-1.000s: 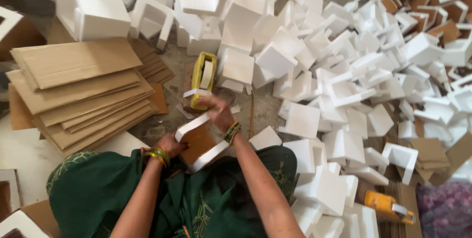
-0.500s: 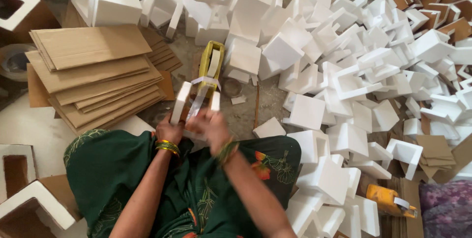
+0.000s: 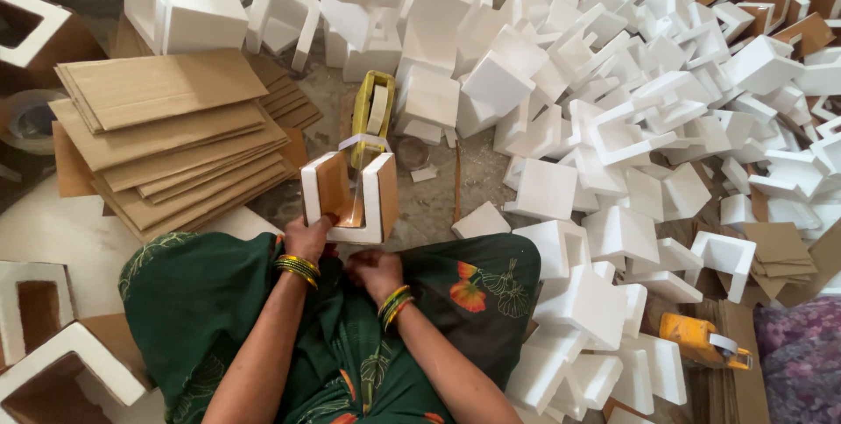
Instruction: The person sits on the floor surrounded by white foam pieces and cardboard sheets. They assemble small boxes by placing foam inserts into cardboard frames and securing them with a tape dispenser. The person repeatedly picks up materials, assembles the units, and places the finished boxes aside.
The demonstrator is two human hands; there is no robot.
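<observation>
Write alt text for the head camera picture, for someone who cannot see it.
Seen from above, a seated person in green patterned clothing holds a U-shaped white foam piece lined with brown cardboard; the left hand grips its near edge, the right hand is just below. A yellow tape dispenser lies beyond it, flat cardboard sheets are stacked left, and white foam pieces cover the floor right.
</observation>
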